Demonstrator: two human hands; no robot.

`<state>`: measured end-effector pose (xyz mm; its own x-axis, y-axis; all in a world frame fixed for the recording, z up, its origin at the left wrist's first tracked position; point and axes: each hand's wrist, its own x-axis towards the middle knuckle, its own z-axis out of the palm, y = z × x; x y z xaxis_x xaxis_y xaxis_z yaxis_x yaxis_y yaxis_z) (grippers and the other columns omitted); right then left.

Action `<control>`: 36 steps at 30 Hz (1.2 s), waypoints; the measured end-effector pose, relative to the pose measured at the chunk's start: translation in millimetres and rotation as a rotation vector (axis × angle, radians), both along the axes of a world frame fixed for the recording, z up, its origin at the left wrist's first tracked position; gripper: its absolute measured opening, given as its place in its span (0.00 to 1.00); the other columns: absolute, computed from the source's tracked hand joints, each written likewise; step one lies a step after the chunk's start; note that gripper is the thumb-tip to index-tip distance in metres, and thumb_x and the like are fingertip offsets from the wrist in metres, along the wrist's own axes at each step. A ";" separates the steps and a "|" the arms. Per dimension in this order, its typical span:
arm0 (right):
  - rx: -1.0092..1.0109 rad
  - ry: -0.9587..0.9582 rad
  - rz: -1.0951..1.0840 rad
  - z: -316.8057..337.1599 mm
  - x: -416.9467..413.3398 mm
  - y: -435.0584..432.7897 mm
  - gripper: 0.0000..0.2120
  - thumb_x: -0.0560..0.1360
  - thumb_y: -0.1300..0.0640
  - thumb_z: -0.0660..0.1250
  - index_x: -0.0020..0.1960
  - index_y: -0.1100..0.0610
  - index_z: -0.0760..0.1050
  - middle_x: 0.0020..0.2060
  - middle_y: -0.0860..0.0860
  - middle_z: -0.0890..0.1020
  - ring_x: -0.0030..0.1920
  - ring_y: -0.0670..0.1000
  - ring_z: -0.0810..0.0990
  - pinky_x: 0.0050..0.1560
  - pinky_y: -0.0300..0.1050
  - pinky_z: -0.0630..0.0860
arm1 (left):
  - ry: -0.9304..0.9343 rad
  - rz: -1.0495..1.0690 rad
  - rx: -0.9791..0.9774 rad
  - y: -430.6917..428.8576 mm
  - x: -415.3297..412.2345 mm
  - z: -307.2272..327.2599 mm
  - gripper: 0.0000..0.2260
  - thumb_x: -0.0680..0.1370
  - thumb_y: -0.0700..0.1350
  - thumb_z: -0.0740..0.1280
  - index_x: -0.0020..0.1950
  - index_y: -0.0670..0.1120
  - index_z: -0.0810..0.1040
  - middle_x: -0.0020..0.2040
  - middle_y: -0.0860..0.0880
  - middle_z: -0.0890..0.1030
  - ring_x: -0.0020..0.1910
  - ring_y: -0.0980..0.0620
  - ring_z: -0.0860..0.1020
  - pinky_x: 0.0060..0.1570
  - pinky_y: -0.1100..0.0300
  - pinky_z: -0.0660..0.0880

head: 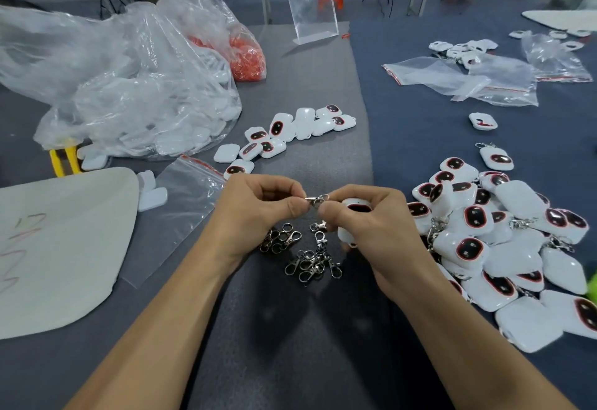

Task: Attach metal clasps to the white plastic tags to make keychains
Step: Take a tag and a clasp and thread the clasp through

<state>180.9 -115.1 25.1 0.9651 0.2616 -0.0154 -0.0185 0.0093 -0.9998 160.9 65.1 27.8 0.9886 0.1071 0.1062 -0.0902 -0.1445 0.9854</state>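
Metal clasps [303, 254] are heaped loose on the grey mat [290, 329], nearest the viewer. Just beyond, one clasp [318, 199] is pinched betw. thumb & forefinger of both the left hand [258, 206] and the right hand [371, 225]; a white tag [355, 207] is also gripped in the right palm. Clasped tags [500, 238] are piled at right. Farther: bare tags [277, 138], clear bag [129, 86], acrylic stand [310, 6].

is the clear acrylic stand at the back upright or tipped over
Upright: the acrylic stand sits on its flat base lip on the table, its clear panel rising from it with a slight lean.
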 end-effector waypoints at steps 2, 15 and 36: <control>0.010 0.016 -0.045 0.1 0.2 1.1 0.09 0.71 0.63 0.77 0.35 0.53 0.84 0.27 0.52 0.79 0.29 0.48 0.75 0.27 0.42 0.70 | -0.021 0.040 -0.004 -0.5 0.5 1.0 0.05 0.65 0.40 0.77 0.36 0.50 0.86 0.34 0.49 0.83 0.36 0.53 0.77 0.38 0.62 0.73; -0.313 -0.394 -0.251 -0.7 1.1 -3.8 0.09 0.71 0.60 0.76 0.36 0.48 0.83 0.30 0.41 0.83 0.32 0.42 0.81 0.32 0.30 0.72 | -0.183 0.099 0.223 -26.9 -0.1 -6.0 0.10 0.70 0.39 0.78 0.43 0.54 0.88 0.38 0.57 0.86 0.36 0.61 0.82 0.39 0.70 0.75; -0.219 -0.321 -0.163 -0.3 2.7 -7.5 0.10 0.71 0.62 0.76 0.36 0.48 0.84 0.30 0.45 0.84 0.30 0.43 0.80 0.32 0.33 0.74 | -0.200 0.086 0.191 -30.8 -1.2 -3.2 0.05 0.71 0.40 0.76 0.39 0.51 0.87 0.35 0.54 0.85 0.33 0.60 0.80 0.37 0.69 0.74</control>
<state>183.5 -122.6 24.8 0.9583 0.1292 0.2548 0.2788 -0.2271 -0.9331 159.7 34.3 24.6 0.9342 0.1487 0.3244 -0.2595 -0.3411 0.9035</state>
